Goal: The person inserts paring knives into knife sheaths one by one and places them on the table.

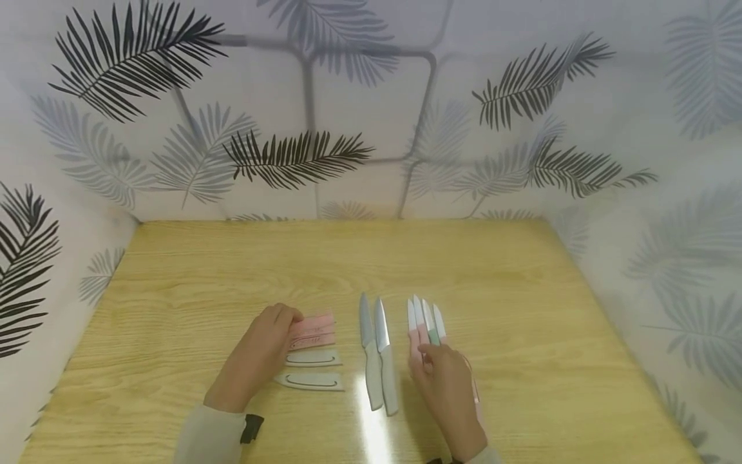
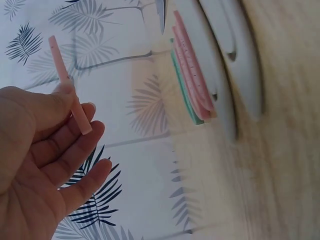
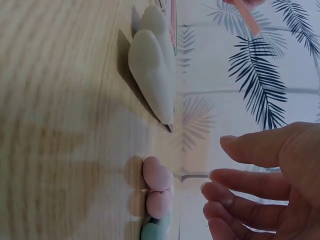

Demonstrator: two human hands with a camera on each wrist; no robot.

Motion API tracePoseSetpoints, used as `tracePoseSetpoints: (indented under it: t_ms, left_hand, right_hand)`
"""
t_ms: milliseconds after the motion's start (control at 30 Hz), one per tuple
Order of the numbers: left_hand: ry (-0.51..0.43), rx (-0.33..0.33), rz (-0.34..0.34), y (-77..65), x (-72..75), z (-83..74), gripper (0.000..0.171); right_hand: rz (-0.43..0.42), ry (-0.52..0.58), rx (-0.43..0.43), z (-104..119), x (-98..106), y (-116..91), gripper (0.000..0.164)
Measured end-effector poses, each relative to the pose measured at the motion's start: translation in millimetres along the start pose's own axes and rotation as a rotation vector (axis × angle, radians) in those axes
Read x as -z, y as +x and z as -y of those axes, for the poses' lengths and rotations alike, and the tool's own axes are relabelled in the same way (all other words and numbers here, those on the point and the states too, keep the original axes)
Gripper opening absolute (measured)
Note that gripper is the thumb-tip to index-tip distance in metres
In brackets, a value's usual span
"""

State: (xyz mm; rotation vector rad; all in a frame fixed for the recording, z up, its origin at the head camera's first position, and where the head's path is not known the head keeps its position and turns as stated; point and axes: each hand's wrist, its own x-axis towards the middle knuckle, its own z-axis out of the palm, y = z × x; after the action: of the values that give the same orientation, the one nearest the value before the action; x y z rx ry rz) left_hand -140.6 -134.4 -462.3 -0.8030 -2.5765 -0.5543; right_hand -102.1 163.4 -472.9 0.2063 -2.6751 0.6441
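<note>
My left hand [image 1: 261,351] pinches a pink knife sheath [image 2: 65,75] between thumb and fingers, held above the table in the left wrist view. Beside that hand lie pink sheaths [image 1: 313,340], a green sheath [image 2: 184,85] and two pale sheaths [image 1: 313,381]. Two larger knives with pale handles [image 1: 373,377] lie side by side between the hands. My right hand [image 1: 446,380] hovers over smaller knives with pink handles [image 3: 157,174] and green handles [image 3: 154,231]. Its fingers are loosely bent and apart, holding nothing. In the head view it hides part of these handles.
Everything lies on a wood-grain table [image 1: 232,270]. A white curtain [image 1: 371,109] printed with dark and grey leaves surrounds its back and sides. Blades [image 1: 413,314] of the knives point toward the back. Light reflects off the tabletop near the front.
</note>
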Motion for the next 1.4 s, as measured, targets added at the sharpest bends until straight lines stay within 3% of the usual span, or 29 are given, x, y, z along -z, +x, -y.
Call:
tracePoseSetpoints:
  t_ms: [167, 300, 400, 633, 800, 1000, 1200, 1400]
  left_hand:
    - [-0.040, -0.030, -0.057, -5.7, 1.6, -3.0, 0.017]
    - [-0.079, -0.028, -0.074, -7.8, 4.4, -3.9, 0.016]
    - [-0.094, -0.008, -0.055, -8.5, 5.6, -4.5, 0.015]
    - [-0.088, -0.018, -0.058, -8.9, 7.1, -1.6, 0.016]
    - [-0.082, -0.047, -0.083, -8.7, 7.4, 1.4, 0.017]
    - [-0.085, -0.025, -0.086, -12.7, 5.1, 2.2, 0.017]
    - [-0.092, -0.006, -0.068, -14.3, 3.6, 0.8, 0.017]
    - [-0.090, -0.011, -0.067, -12.2, 4.3, 0.6, 0.016]
  right_hand:
    - [-0.005, 0.000, -0.084, 1, -5, 11, 0.024]
    - [0.063, 0.007, -0.206, -2, -7, 19, 0.027]
    - [0.113, -0.002, -0.245, -4, -8, 23, 0.027]
    - [0.133, -0.028, -0.206, -5, -17, 30, 0.031]
    - [0.191, -0.025, -0.262, -5, -20, 33, 0.037]
    - [0.223, -0.037, -0.257, -6, -22, 34, 0.038]
    - [0.221, -0.098, -0.221, -6, -28, 32, 0.031]
    - [0.189, -0.084, -0.196, -7, -34, 33, 0.035]
